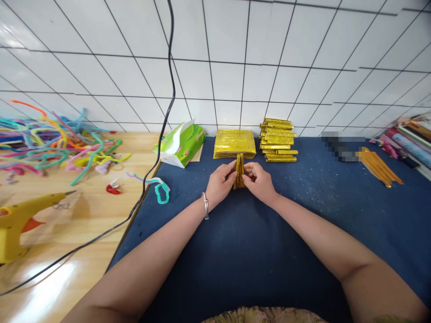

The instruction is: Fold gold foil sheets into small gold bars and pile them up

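A narrow folded piece of gold foil paper [239, 171] stands upright on a dark blue cloth [269, 242], pinched between both hands: the left hand [220, 183] grips its left edge, the right hand [259, 180] closes on its right. Just behind lies a flat stack of gold foil sheets [235, 143], with a pile of folded gold pieces [278, 140] to its right. A green tissue pack [180, 144], colourful pipe cleaners [54, 139] and a yellow glue gun [20, 220] sit further left.
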Tool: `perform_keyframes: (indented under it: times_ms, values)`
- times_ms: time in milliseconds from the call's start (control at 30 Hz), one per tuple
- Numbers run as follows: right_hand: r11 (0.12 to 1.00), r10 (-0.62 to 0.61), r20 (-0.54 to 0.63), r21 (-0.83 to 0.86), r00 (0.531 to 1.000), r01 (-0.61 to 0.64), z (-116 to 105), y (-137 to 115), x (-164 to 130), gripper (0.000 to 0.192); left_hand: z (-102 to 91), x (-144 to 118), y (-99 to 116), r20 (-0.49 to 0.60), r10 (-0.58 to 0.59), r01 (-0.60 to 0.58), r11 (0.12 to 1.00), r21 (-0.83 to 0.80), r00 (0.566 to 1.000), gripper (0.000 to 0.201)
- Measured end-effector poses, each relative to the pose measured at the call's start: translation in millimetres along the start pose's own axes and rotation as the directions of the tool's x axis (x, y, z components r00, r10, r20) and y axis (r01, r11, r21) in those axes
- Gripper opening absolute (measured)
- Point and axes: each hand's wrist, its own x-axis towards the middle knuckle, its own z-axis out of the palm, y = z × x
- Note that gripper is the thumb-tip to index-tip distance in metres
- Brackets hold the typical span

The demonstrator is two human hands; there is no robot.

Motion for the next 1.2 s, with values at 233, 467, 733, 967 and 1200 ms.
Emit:
perform_keyframes:
  times_ms: [233,467,733,967,1200]
  values:
    - [1.0,-0.001,-0.004,0.021,1.0,0.001,-0.4,-1.1,-0.7,0.029,0.5,1.5,-1.3,0.006,0.013,-0.013,1.0,0.004,1.0,0.041]
    - [1.0,-0.008,0.008,0.022,1.0,0.008,-0.4,-0.9,-0.8,0.029,0.1,2.7,-3.2,0.01,0.003,-0.003,1.0,0.029,1.0,0.041]
    - [1.0,-0.018,-0.002,0.012,1.0,0.018,-0.6,-0.5,-0.4,0.03,-1.1,3.5,-4.0,-0.006,-0.05,0.05,0.998,-0.044,0.999,0.056]
    - [1.0,-0.015,0.004,0.004,1.0,0.015,-0.5,1.6,-0.2,0.029,-6.0,7.3,-7.0,-0.045,-0.017,0.016,1.0,-0.026,0.999,0.053]
    - [1.0,-0.024,-0.006,0.008,1.0,0.024,-0.8,0.4,0.0,0.029,-7.1,8.0,-4.2,-0.028,-0.016,0.014,0.998,-0.061,0.999,0.053]
